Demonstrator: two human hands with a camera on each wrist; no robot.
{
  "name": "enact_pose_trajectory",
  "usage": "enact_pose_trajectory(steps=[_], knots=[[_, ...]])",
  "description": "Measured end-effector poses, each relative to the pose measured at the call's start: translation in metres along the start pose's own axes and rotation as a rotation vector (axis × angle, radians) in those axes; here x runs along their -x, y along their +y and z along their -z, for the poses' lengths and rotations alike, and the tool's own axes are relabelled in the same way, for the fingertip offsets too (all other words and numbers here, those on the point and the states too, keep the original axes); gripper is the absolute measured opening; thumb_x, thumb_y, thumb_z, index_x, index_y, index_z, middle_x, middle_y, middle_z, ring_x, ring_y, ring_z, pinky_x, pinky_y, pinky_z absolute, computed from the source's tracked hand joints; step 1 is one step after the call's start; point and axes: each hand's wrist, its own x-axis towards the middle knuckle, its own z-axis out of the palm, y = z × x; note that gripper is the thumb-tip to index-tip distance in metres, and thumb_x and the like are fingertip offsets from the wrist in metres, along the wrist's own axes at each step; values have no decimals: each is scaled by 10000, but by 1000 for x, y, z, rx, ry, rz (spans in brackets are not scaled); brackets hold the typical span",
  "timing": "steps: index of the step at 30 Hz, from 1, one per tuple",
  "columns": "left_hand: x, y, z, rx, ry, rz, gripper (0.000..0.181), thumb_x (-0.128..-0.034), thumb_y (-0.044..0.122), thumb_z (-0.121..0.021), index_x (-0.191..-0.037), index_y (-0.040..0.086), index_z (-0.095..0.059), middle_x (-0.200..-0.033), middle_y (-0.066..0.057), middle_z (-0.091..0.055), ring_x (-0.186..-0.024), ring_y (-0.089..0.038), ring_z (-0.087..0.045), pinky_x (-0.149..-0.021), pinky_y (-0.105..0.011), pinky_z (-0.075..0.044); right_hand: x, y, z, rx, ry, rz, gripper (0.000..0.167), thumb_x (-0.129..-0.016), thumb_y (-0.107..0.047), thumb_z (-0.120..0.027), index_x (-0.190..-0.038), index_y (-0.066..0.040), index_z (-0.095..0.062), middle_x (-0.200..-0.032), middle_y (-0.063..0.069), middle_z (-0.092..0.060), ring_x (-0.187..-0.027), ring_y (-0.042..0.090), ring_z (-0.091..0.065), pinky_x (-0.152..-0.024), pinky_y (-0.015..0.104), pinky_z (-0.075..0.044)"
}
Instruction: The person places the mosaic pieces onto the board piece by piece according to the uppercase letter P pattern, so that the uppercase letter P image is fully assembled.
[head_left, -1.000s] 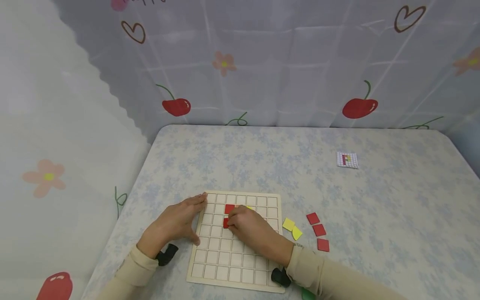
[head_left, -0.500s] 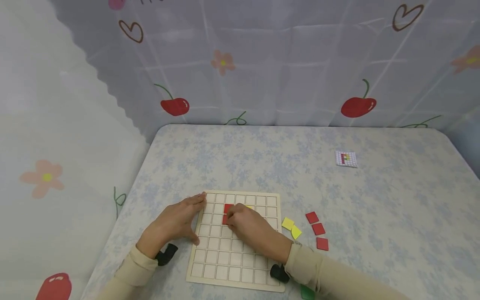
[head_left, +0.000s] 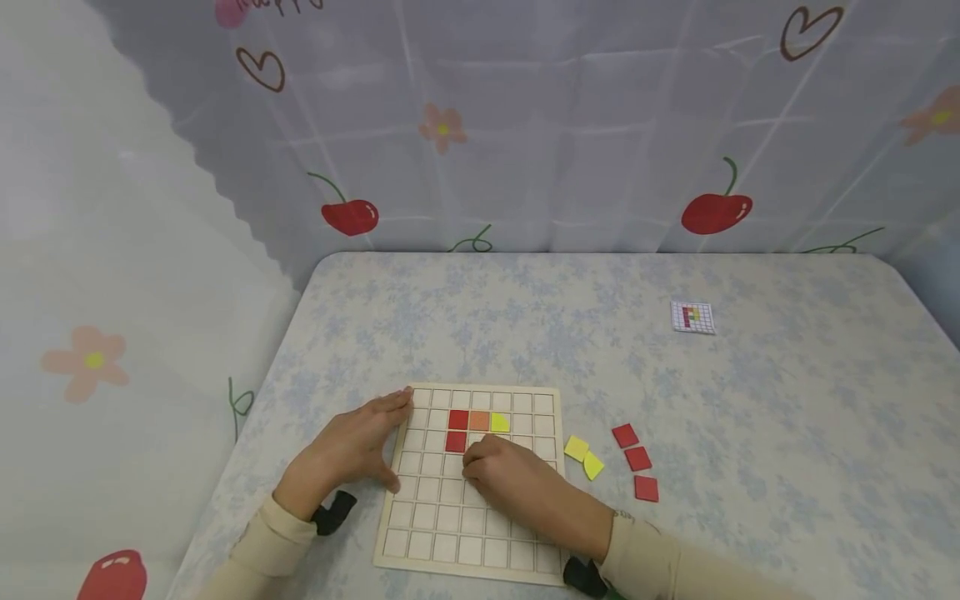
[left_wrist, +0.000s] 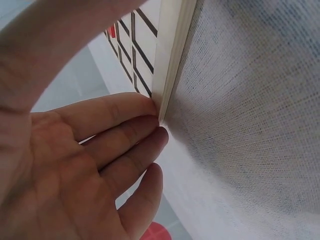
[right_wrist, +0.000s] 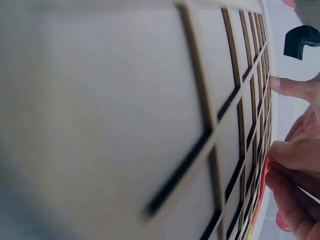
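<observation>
A pale wooden grid board point(head_left: 429, 533) lies near the table's front. In its upper rows sit two red square tiles, one point(head_left: 459, 419) above the other point(head_left: 456, 442). An orange tile point(head_left: 479, 421) and a yellow tile point(head_left: 500, 423) continue the upper row. My left hand point(head_left: 352, 450) touches the board's left edge with spread fingers; in the left wrist view its fingertips point(left_wrist: 152, 107) meet the board's corner. My right hand point(head_left: 517, 479) hovers low over the middle cells, fingers loosely bent, just right of the lower red tile. No tile shows between thumb and finger point(right_wrist: 285, 192).
Right of the board lie a yellow square point(head_left: 577, 448), a yellow rounded piece point(head_left: 593, 466) and three red tiles point(head_left: 638, 458). A small pattern card point(head_left: 692, 317) lies farther back. Something green point(head_left: 613, 593) shows partly beneath the right sleeve.
My right hand has drawn back down and right from the lower red tile, which now lies uncovered in its cell. The orange and yellow tiles show fully. My left hand stays put.
</observation>
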Motion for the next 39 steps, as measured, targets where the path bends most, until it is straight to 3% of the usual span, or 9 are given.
enact_pose_trajectory(steps=[6,12,18,21,27,28,33,39], knots=[[2,1,2,-5,9,-14,1107,-550,321,-969,-1457,-32,-442,-1575,-144,-312,-1389,-346,-385,-919,-472,-511,37,6,10,-64,-1,-98,112,-905,-67,-707,-990,-72,-780,-1031,-11,-685,-986,131,-619,-825,211,-529],[2,1,2,-8,6,-12,1115,-548,322,-971,-1462,-29,-436,-1578,-138,-308,-1398,-328,-376,-921,-462,-511,73,18,21,-45,101,-185,133,-857,-46,-745,-981,-82,-778,-1002,-44,-687,-956,129,-610,-795,252,-549],[3,2,3,-18,8,-11,1109,-554,325,-969,-1462,-27,-438,-1577,-141,-311,-1395,-334,-380,-897,-458,-522,95,30,37,62,173,-370,160,-790,-28,-796,-928,-104,-770,-964,-45,-682,-917,124,-630,-746,282,-563],[3,2,2,-18,9,-12,1106,-552,323,-970,-1457,-33,-443,-1573,-146,-317,-1392,-336,-382,-911,-463,-516,101,38,48,98,177,-482,124,-796,-10,-784,-866,-103,-741,-926,-29,-672,-861,158,-623,-671,314,-548],[2,1,1,0,-11,-9,1101,-561,333,-964,-1459,-29,-441,-1580,-137,-305,-1414,-312,-353,-938,-466,-501,107,57,59,139,167,-685,129,-817,-103,-795,-918,-43,-740,-865,77,-689,-765,239,-613,-562,369,-527],[2,1,1,2,-14,-8,1100,-562,335,-964,-1459,-28,-442,-1581,-136,-303,-1415,-311,-352,-934,-467,-503,108,60,58,146,167,-698,204,-803,-121,-811,-971,-24,-748,-879,104,-699,-774,254,-628,-571,382,-539],[1,1,2,-6,-10,-18,1093,-564,340,-964,-1454,-31,-449,-1578,-144,-308,-1410,-318,-358,-902,-469,-519,107,69,54,163,164,-707,266,-792,-147,-826,-999,-1,-744,-873,119,-696,-755,256,-633,-568,384,-539],[1,2,2,-20,4,-22,1100,-560,343,-964,-1458,-25,-446,-1576,-143,-310,-1406,-319,-366,-907,-462,-519,103,74,52,100,174,-649,236,-803,8,-757,-1039,9,-752,-958,116,-697,-846,284,-659,-620,385,-559]])
